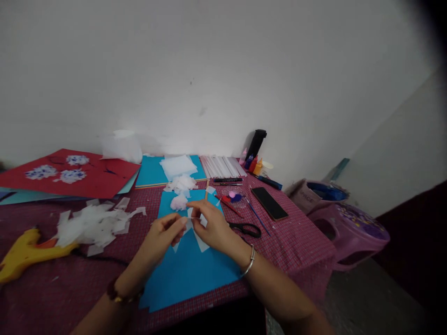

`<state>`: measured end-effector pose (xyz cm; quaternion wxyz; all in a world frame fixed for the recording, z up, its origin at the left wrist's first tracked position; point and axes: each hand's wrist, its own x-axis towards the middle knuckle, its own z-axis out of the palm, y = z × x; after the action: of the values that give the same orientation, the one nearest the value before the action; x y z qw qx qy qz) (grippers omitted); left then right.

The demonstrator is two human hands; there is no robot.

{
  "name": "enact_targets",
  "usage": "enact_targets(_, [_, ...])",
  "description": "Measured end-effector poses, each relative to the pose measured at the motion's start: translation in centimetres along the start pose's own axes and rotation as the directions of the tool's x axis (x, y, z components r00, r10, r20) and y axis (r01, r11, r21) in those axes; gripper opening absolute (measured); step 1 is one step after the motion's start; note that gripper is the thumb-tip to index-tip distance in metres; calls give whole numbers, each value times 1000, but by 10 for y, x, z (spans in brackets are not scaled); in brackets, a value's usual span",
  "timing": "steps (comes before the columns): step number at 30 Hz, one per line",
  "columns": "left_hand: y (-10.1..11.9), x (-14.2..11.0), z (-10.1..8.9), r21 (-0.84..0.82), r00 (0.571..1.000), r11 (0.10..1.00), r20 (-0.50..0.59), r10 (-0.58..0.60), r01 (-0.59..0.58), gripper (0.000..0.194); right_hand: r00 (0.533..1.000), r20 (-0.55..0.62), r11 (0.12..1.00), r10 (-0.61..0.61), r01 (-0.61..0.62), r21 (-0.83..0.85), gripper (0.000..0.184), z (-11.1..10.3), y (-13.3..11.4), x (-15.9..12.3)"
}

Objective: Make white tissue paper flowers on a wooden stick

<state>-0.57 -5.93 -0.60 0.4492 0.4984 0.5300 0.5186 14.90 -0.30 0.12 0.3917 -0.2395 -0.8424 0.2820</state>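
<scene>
My left hand [162, 237] and my right hand [214, 228] meet over a blue sheet of card [195, 277], thumbs and fingers pinched. A small bit of thin white tissue paper [189, 218] stretches between their fingertips. White paper pieces [201, 243] lie on the card, partly under my right hand. Just beyond my fingers sits a crumpled, pale pink-white tissue puff [179, 202]. Behind it is a loose heap of white tissue scraps [180, 183]. Black-handled scissors [247, 229] lie beside my right wrist, their blades hidden.
At left lie a yellow glue gun [24, 256], cut tissue squares [94, 225] and a red sheet with white-and-blue puffs [91, 184]. To the right are a phone [268, 203], a paintbrush [257, 216], paint bottles [253, 164] and a utility knife [268, 181]. A pink stool [349, 232] stands beyond the table's edge.
</scene>
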Motion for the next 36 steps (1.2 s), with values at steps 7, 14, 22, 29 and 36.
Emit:
enact_targets(7, [-2, 4, 4, -87, 998, 996, -45, -40, 36, 23, 999, 51, 1000, 3, -1, -29, 46, 6, -1, -3])
enact_targets(14, [-9, 6, 1, -66, 998, 998, -64, 2, -6, 25, 1000, -6, 997, 26, -25, 67, 44, 13, 5, -4])
enact_targets(22, [-5, 3, -5, -67, 998, 998, -55, -2, -1, 22, 970, 204, 863, 135, -216, 457, 31, 4, 8, -3])
enact_targets(29, [-6, 1, -7, -75, 999, 996, 6, 41, -40, 17, 938, 308, 776, 159, -311, 549, 17, 1, 12, -1])
enact_targets(36, [-4, -1, -8, -157, 996, 987, 85, 36, -23, 6, 940, 274, 800, 201, -319, 508, 17, 3, 12, -1])
